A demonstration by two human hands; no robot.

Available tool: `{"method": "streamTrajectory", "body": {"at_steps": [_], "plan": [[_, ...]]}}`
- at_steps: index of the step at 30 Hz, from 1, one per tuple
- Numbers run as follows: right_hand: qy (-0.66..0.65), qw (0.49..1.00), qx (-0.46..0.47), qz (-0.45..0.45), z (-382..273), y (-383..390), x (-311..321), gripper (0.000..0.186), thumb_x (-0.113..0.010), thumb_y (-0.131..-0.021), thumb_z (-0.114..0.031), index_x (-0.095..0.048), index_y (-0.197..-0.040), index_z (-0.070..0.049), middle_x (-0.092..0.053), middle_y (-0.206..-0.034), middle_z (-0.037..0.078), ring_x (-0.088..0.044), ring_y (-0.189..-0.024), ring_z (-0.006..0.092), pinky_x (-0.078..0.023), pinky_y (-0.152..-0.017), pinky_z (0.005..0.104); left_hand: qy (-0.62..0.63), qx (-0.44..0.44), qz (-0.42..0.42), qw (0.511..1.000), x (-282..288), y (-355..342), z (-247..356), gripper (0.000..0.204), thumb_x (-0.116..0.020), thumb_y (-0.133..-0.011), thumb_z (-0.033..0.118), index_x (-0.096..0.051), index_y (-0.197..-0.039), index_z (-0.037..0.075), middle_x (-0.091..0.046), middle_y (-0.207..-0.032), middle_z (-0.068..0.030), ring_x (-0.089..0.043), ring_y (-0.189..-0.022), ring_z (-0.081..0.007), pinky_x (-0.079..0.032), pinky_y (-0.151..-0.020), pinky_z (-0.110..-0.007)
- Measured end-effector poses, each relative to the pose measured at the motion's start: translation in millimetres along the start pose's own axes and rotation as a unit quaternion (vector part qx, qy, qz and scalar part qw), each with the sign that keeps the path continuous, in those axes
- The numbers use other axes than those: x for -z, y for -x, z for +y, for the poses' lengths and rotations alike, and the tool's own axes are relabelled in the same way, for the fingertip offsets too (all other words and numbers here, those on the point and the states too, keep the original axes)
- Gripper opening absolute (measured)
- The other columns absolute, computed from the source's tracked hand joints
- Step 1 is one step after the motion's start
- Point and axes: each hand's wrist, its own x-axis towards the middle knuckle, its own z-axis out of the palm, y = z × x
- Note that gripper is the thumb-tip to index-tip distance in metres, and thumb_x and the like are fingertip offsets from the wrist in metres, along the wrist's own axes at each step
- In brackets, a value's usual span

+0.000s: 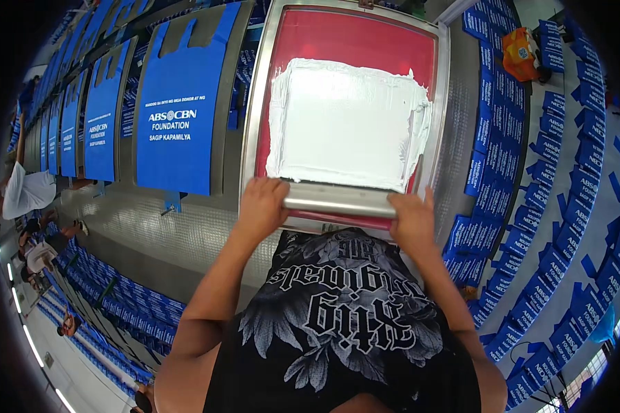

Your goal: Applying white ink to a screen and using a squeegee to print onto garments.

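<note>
Both of my hands grip a metal squeegee [339, 199] by its two ends, at the near side of a screen printing frame [253, 103]. My left hand [262, 206] is closed round the left end, and my right hand [412, 215] round the right end. Thick white ink [348, 124] covers the middle of the frame's red mesh [351, 34], with ragged ridges along its sides. The squeegee lies along the near edge of the ink. Whatever is beneath the frame is hidden.
To the left, flat boards carry blue printed bags [179, 117] in a row. Many more blue bags [499, 131] lie in rows on the right. An orange bag [521, 55] sits at the far right. A person in a white shirt [29, 193] is at the far left.
</note>
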Motion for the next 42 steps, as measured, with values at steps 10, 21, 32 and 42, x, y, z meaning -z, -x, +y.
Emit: {"method": "streamTrajectory", "body": {"at_steps": [10,21,32,42], "plan": [[0.106,0.993,-0.006,0.041,62,-192,63,0.038,-0.058,-0.065,-0.006,-0.065,-0.102,-0.012,-0.066,-0.082,0.014,-0.063,-0.085,0.0291,-0.034,-0.094,0.0463,-0.061,0.031,0.007,0.998,39,-209,-48,0.03,-0.071,-0.07,0.029,-0.069,-0.095,0.012,-0.065,-0.078,-0.0147,-0.064,-0.073,-0.031,-0.051,-0.07,-0.04],[0.055,0.998,-0.006,0.024,22,-58,2,0.038,-0.06,-0.064,-0.002,-0.066,-0.1,-0.014,-0.066,-0.089,0.009,-0.061,-0.087,0.0257,-0.023,-0.107,0.05,-0.015,0.03,-0.012,0.999,-8,-70,-22,0.036,-0.07,-0.052,-0.001,-0.068,-0.087,0.007,-0.063,-0.075,-0.0159,-0.06,-0.077,-0.032,-0.046,-0.07,-0.043],[0.026,1.0,-0.008,-0.007,12,-50,34,0.038,-0.06,-0.065,-0.002,-0.064,-0.101,-0.013,-0.066,-0.086,0.01,-0.06,-0.094,0.0261,-0.021,-0.107,0.0521,-0.024,-0.013,-0.016,0.999,13,-58,-22,0.031,-0.067,-0.062,0.003,-0.068,-0.092,0.009,-0.065,-0.077,-0.0115,-0.059,-0.077,-0.0299,-0.044,-0.075,-0.042],[0.11,0.993,-0.04,-0.001,67,-192,56,0.039,-0.056,-0.069,-0.008,-0.064,-0.106,-0.017,-0.067,-0.089,0.011,-0.063,-0.091,0.0254,-0.028,-0.103,0.049,-0.055,0.027,-0.01,0.998,41,-215,-44,0.033,-0.072,-0.068,0.03,-0.068,-0.092,0.008,-0.067,-0.085,-0.0136,-0.064,-0.08,-0.0305,-0.05,-0.072,-0.04]]}}
